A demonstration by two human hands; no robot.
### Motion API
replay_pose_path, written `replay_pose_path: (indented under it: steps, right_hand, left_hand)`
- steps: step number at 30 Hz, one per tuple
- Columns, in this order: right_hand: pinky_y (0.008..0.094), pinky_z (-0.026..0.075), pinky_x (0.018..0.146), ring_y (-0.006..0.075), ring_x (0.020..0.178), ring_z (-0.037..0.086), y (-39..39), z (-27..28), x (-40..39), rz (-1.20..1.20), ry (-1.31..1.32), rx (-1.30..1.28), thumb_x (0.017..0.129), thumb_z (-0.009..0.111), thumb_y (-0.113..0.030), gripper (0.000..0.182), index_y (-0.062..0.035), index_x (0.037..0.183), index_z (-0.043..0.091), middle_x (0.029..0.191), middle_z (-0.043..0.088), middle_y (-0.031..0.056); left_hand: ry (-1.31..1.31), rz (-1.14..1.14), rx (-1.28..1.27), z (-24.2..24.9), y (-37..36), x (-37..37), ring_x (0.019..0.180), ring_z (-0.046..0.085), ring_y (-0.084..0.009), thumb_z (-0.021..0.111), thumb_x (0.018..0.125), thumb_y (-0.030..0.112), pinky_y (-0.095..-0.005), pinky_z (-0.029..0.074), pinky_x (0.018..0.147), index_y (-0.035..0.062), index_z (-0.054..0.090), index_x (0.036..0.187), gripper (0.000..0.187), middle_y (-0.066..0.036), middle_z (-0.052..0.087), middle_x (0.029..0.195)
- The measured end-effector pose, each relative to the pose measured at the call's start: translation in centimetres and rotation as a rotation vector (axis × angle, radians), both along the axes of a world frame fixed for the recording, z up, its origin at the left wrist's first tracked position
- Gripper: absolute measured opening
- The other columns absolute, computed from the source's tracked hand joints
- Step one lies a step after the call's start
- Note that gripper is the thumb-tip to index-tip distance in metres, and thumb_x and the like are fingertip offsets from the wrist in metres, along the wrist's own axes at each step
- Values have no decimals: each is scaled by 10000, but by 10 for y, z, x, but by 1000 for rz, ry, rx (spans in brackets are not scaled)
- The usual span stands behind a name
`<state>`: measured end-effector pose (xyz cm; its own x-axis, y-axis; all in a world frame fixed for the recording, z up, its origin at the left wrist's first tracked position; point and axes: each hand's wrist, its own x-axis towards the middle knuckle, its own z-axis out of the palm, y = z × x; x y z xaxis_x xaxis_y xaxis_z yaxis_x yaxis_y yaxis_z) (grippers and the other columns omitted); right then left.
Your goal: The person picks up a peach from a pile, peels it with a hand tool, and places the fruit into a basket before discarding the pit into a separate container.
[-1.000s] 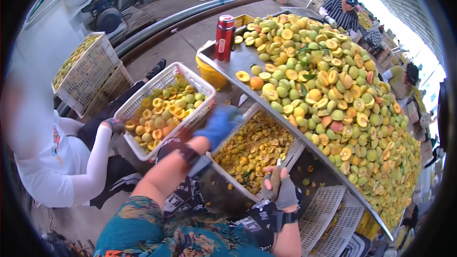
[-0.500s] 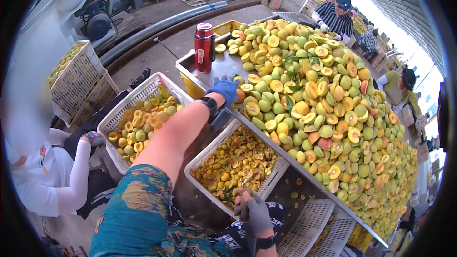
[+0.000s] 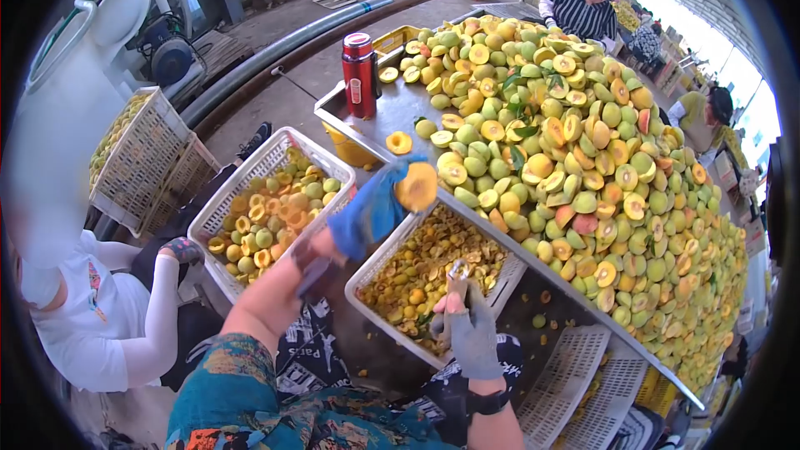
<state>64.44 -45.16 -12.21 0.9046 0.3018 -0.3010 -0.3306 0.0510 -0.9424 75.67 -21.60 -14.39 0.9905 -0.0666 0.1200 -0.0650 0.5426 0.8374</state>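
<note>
My left hand (image 3: 367, 210), in a blue glove and blurred by motion, is closed on a halved peach (image 3: 416, 187), cut side showing. It is just off the table's near edge, above the gap between two crates. My right hand (image 3: 473, 329), in a grey glove with bare fingertips, grips a small metal pitting tool (image 3: 457, 268) with a loop-like tip. Below the tool stands a white crate (image 3: 392, 338) of pits and scraps. Another peach half (image 3: 399, 142) shows at the metal table's corner. The large heap of halved peaches (image 3: 575, 167) covers most of the metal table (image 3: 392, 121).
A red thermos (image 3: 359, 75) stands on the table. At left, a white crate (image 3: 208, 237) holds peach halves, beside a seated person (image 3: 108, 317) in white sleeves. Stacked crates (image 3: 146, 167) stand behind. A striped-shirted person (image 3: 575, 10) is across the heap. Crates (image 3: 567, 375) lie lower right.
My left hand has drawn back from the heap toward me and now holds a peach half. My right hand has risen slightly with the tool. The view has shifted a little.
</note>
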Motion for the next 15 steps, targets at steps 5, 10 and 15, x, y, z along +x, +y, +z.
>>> replay_pose_path:
  steps: [5,10,15]
  right_hand:
    - [426,471,625,390,723,600,31,22,-23,87,-538,-347,962,525,-313,310,-10,1026,537,807,595,201]
    - [452,470,619,446,751,598,48,41,-54,86,-707,-367,951,548,-281,280,-9,1018,539,796,609,230]
    - [406,429,587,348,644,559,61,42,-80,14,-848,-376,955,523,-187,238,43,1011,539,744,579,185]
  left_hand:
    - [82,153,-12,43,-31,-108,1106,568,-223,441,964,483,-340,477,943,20,397,1352,606,-126,557,1208]
    - [-45,276,161,49,-45,-162,1104,567,-223,414,964,505,-339,447,977,26,364,1357,621,-144,542,1233]
    - [-159,357,139,51,-48,-188,1070,576,-224,413,969,486,-337,460,950,33,377,1341,588,-145,550,1221]
